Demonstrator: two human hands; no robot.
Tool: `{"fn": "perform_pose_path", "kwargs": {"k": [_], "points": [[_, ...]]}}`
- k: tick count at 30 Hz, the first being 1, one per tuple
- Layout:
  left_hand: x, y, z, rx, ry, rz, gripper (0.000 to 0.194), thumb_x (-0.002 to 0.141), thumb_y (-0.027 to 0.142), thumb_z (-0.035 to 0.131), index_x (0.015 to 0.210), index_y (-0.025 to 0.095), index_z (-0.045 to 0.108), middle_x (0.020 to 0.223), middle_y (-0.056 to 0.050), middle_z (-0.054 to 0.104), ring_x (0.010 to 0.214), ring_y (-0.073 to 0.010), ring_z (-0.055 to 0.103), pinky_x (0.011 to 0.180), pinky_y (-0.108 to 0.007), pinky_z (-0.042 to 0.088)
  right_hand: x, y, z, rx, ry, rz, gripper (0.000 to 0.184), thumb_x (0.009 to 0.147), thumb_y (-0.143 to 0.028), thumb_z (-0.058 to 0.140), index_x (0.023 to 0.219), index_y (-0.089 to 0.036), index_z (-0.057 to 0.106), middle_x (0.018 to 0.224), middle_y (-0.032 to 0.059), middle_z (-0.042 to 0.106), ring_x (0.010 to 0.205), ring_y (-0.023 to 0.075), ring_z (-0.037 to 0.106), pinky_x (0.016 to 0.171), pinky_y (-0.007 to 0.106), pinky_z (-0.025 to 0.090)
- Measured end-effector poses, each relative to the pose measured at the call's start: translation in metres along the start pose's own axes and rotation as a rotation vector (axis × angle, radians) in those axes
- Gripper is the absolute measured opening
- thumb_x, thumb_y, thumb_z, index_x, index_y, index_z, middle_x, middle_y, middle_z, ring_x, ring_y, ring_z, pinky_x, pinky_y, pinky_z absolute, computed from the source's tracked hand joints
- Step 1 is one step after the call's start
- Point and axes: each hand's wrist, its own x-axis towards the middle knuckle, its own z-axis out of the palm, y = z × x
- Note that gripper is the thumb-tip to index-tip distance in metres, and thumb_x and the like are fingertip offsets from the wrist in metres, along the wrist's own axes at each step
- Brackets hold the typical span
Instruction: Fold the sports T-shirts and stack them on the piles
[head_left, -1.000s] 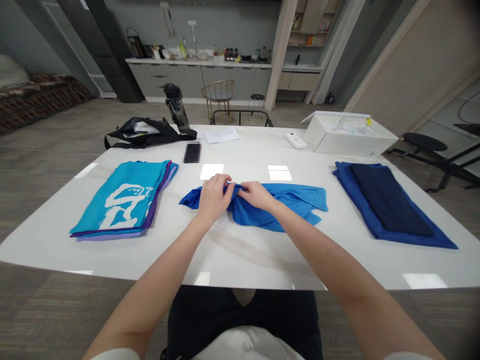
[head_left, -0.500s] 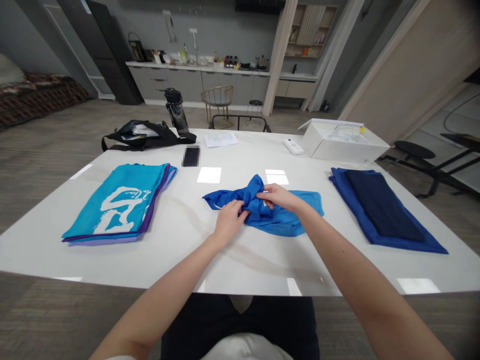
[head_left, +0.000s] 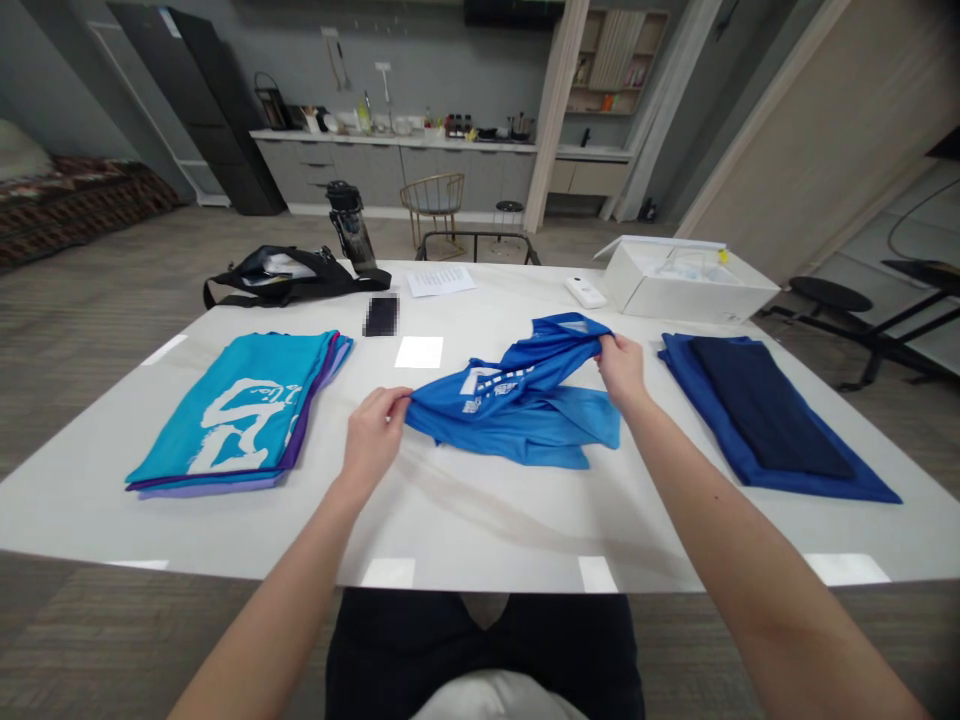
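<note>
A blue shirt (head_left: 510,395) with white print is stretched between my two hands above the white table. My left hand (head_left: 373,435) pinches its left end between thumb and fingers. Its upper right edge is gripped by my right hand (head_left: 621,368), higher and farther back. The lower, lighter blue part of the shirt hangs in loose folds and rests on the tabletop. To the left lies a folded stack of turquoise and purple garments (head_left: 240,400) with white lettering. Folded dark blue garments (head_left: 772,410) lie on the right.
On the table's (head_left: 480,540) far side are a black bag (head_left: 292,275), a dark bottle (head_left: 351,228), a paper sheet (head_left: 441,281), a pixelated dark object (head_left: 381,315), a small white device (head_left: 585,292) and an open white box (head_left: 690,285). A chair (head_left: 480,240) stands behind.
The bunched shirt has been spread out and lifted, showing its white print. My left hand moved left, and my right hand moved right and away from me.
</note>
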Motion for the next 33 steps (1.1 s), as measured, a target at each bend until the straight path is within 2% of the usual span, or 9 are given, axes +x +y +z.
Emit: {"fn": "perform_pose_path", "kwargs": {"k": [3,6,8,13,17,20,23,28,33], "points": [[0.009,-0.030,-0.028,0.224,0.010,-0.135,0.033,0.098,0.032,0.044,0.118,0.022,0.068,0.108,-0.009,0.072,0.099,-0.0258,0.067,0.091,-0.037,0.050,0.016,0.027,-0.019,-0.180,0.089,0.084,0.037,0.091,-0.041,0.045,0.080,-0.016,0.070,0.077,0.0098,0.070,0.071,0.0213,0.061,0.065,0.031,0.045],[0.015,-0.044,-0.040,0.354,-0.199,-0.256,0.030,0.093,0.034,0.050,0.111,0.022,0.071,0.099,-0.009,0.073,0.092,-0.0283,0.068,0.083,-0.038,0.049,0.018,0.048,-0.025,-0.392,-0.229,0.194,0.028,0.088,-0.034,0.056,0.076,-0.016,0.074,0.077,0.0107,0.072,0.072,0.0228,0.064,0.067,0.032,0.046],[0.019,-0.039,-0.037,0.356,-0.345,-0.233,0.029,0.092,0.043,0.054,0.102,0.023,0.073,0.096,-0.008,0.072,0.090,-0.0278,0.067,0.081,-0.038,0.048,0.012,0.053,-0.022,-0.496,-0.339,0.216,0.025,0.086,-0.034,0.060,0.080,-0.016,0.076,0.082,0.0124,0.074,0.077,0.0248,0.067,0.070,0.033,0.047],[0.039,-0.007,0.001,0.364,-0.330,-0.060,0.037,0.099,0.049,0.044,0.103,0.024,0.071,0.111,-0.010,0.070,0.108,-0.0296,0.064,0.093,-0.043,0.045,-0.019,0.033,0.002,-0.563,-0.132,0.049,0.047,0.093,-0.058,0.053,0.116,-0.021,0.071,0.101,0.0145,0.073,0.095,0.0307,0.068,0.078,0.038,0.049],[0.058,0.008,0.043,0.474,-0.325,-0.064,0.039,0.100,0.043,0.046,0.124,0.019,0.064,0.123,-0.017,0.068,0.115,-0.0348,0.061,0.097,-0.051,0.043,-0.039,0.005,0.034,-0.484,-0.216,-0.252,0.053,0.094,-0.058,0.056,0.133,-0.023,0.063,0.121,0.0145,0.067,0.106,0.0292,0.063,0.088,0.037,0.048],[0.063,0.013,0.061,0.450,-0.378,0.027,0.029,0.096,0.031,0.051,0.117,0.019,0.067,0.117,-0.016,0.070,0.112,-0.0329,0.063,0.098,-0.050,0.043,-0.046,-0.004,0.052,-0.533,-0.386,-0.438,0.040,0.094,-0.045,0.061,0.128,-0.026,0.068,0.123,0.0124,0.067,0.112,0.0296,0.060,0.091,0.038,0.045],[0.053,0.016,0.063,0.239,-0.486,0.188,0.025,0.093,0.019,0.049,0.105,0.022,0.071,0.109,-0.010,0.073,0.099,-0.0243,0.067,0.093,-0.039,0.046,-0.047,-0.002,0.049,-0.627,-0.528,-0.433,0.023,0.094,-0.032,0.059,0.108,-0.023,0.075,0.109,0.0094,0.073,0.104,0.0276,0.063,0.085,0.036,0.044],[0.020,0.028,0.046,-0.061,-0.755,0.248,0.023,0.088,0.019,0.053,0.097,0.024,0.074,0.088,-0.003,0.072,0.080,-0.0187,0.066,0.076,-0.029,0.048,-0.054,0.001,0.003,-0.622,-0.895,-0.258,0.007,0.076,-0.028,0.072,0.075,-0.023,0.076,0.080,0.0039,0.074,0.073,0.0197,0.063,0.063,0.028,0.042],[0.002,0.046,0.021,-0.332,-1.216,0.132,0.022,0.084,0.034,0.068,0.102,0.027,0.077,0.078,0.001,0.070,0.072,-0.0167,0.064,0.063,-0.025,0.045,-0.082,-0.020,-0.034,-0.589,-1.324,-0.053,0.026,0.070,-0.041,0.078,0.055,-0.022,0.071,0.057,0.0029,0.064,0.053,0.0164,0.053,0.050,0.029,0.036]]}}
